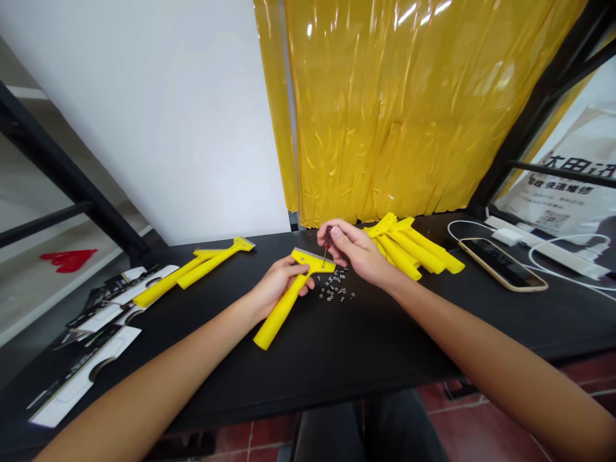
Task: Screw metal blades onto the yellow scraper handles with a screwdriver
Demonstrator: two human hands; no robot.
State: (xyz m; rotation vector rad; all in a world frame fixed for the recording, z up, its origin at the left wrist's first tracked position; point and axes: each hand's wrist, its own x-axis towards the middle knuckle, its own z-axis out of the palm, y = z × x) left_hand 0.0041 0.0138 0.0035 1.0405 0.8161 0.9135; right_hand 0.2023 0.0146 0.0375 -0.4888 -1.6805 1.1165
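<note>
In the middle of the head view, my left hand (pixel 276 287) is closed around the neck of a yellow scraper (pixel 282 314), whose wide head carries a metal blade strip along its far edge. My right hand (pixel 353 247) pinches a small screwdriver (pixel 326 252) with a dark and red handle. Its thin shaft points down, with the tip at a screw spot on the right side of the scraper head. Just beyond and below the head, loose screws and nuts (pixel 332 289) lie scattered on the black table (pixel 308 378).
Two yellow scrapers (pixel 206 263) lie at the left, beside printed cardboard sleeves (pixel 91 366). A pile of yellow scraper handles (pixel 416 247) rests behind my right hand. Further right are a phone (pixel 503 263), white cables and a power strip (pixel 548 247). A yellow plastic curtain (pixel 385 115) hangs behind.
</note>
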